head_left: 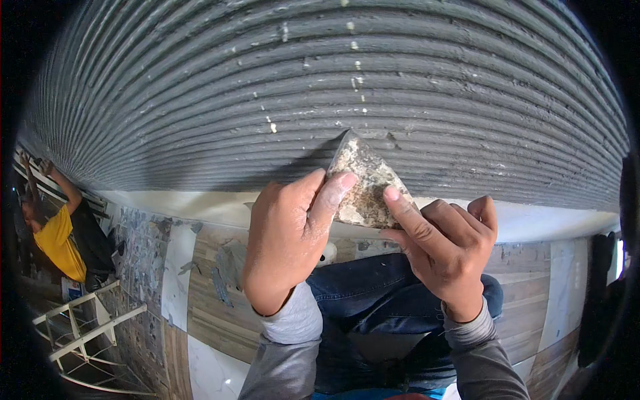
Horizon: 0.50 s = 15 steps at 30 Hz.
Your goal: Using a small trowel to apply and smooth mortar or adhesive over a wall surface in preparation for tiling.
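Both hands hold a flat, pointed piece (363, 177), mottled brown and white with dried crust; its exact kind I cannot tell. Its dark tip meets the grey ridged surface (267, 87). My left hand (287, 230) grips the piece's left edge, thumb flat on its face. From the other side my right hand (443, 243) pinches it, index finger on the face and the other fingers curled. White dust coats the left thumb and wrist. Pale specks dot the ridges above the tip. Beneath the ridges runs a smooth white band (213, 207).
My bent legs in dark jeans (373, 287) are below my hands. Wood-look and marble-look floor tiles (220, 320) carry grey scraps and dust. On the left stand a pale metal frame (100, 330) and a person in a yellow shirt (60, 243), arms raised.
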### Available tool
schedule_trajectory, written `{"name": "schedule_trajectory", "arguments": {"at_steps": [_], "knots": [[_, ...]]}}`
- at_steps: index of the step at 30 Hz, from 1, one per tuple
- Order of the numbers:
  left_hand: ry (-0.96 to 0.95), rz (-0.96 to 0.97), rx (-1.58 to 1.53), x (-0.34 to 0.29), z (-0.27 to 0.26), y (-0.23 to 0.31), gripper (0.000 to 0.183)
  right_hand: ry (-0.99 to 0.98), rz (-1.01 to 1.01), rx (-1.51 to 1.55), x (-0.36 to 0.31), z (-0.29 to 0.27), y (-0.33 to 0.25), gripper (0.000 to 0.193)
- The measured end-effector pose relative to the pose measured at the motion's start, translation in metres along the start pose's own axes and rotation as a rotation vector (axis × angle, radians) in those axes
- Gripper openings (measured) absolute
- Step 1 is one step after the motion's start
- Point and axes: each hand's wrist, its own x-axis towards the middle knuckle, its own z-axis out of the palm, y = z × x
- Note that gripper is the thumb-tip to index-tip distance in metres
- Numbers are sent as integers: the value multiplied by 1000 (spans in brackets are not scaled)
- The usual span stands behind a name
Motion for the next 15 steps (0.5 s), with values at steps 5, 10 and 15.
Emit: {"name": "schedule_trajectory", "arguments": {"at_steps": [5, 10, 15], "knots": [[29, 77, -7, 0, -2, 0, 48, 57, -2, 6, -2, 7, -2, 57], [47, 100, 38, 0, -3, 0, 49, 47, 2, 16, -4, 10, -2, 55], [46, 106, 42, 2, 0, 1, 49, 63, 24, 34, -6, 11, -1, 61]]}}
